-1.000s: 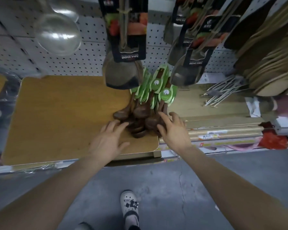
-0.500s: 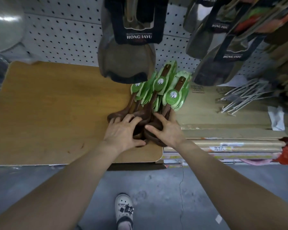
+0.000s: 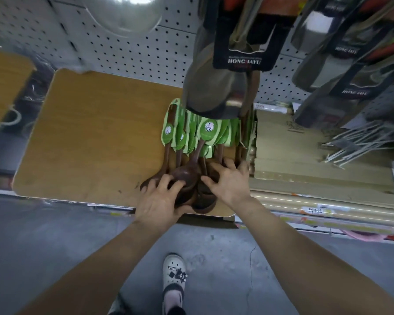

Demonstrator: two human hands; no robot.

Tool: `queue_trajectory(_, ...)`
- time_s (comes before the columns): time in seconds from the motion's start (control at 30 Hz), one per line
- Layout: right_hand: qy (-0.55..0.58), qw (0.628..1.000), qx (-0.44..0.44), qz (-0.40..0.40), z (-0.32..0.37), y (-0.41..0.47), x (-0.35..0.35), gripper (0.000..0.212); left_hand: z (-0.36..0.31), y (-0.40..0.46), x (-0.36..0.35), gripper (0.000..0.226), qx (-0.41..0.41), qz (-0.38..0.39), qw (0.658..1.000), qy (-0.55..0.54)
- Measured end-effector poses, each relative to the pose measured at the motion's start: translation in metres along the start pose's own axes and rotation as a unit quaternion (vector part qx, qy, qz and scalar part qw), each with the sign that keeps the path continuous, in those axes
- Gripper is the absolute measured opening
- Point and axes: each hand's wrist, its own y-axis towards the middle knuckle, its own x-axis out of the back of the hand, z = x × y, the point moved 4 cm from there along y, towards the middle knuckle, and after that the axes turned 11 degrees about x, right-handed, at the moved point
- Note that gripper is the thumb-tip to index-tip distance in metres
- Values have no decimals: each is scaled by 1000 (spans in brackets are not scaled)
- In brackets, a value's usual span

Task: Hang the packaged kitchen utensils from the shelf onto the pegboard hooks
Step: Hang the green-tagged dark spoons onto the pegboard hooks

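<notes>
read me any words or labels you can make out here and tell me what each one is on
"HONGJIAYU": white letters on the dark card sleeve of the hanging spatula, centre top.
Similar lettering on the dark hanging sleeves at right: too blurred to confirm.
Round logos on the green spoon tags: unreadable.
Print on the cardboard box and the shelf-edge label: too small.

Pegboard point(image 3: 127, 51) — white, perforated, forming the back wall. Shelf board point(image 3: 96, 137) — tan wood grain, rounded corners, set against it. Flat cardboard packs point(image 3: 305, 178) stacked to the right of the board. Floor point(image 3: 55, 235) grey concrete, with a thin crack point(image 3: 250, 258). Lighting dim, glinting off a hanging metal bowl point(image 3: 125, 12).
</notes>
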Motion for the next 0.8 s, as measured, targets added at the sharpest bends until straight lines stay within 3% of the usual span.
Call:
queue_trajectory(0.27, 97, 991, 81, 37, 39, 12, 3, 50, 16, -9, -3, 69, 50, -10, 998, -28)
queue_trajectory(0.43, 75, 995, 58, -42, 41, 23, 17, 36, 22, -5, 8, 66, 72, -42, 996, -44)
queue_trajectory(0.63, 121, 988, 48, -80, 48, 41, 26, 35, 28, 34, 33, 36, 58, -71, 985, -149)
queue_trajectory(0.8, 141, 984, 32, -100, 50, 45, 18, 37, -1, 77, 38, 54, 41, -7, 988, -150)
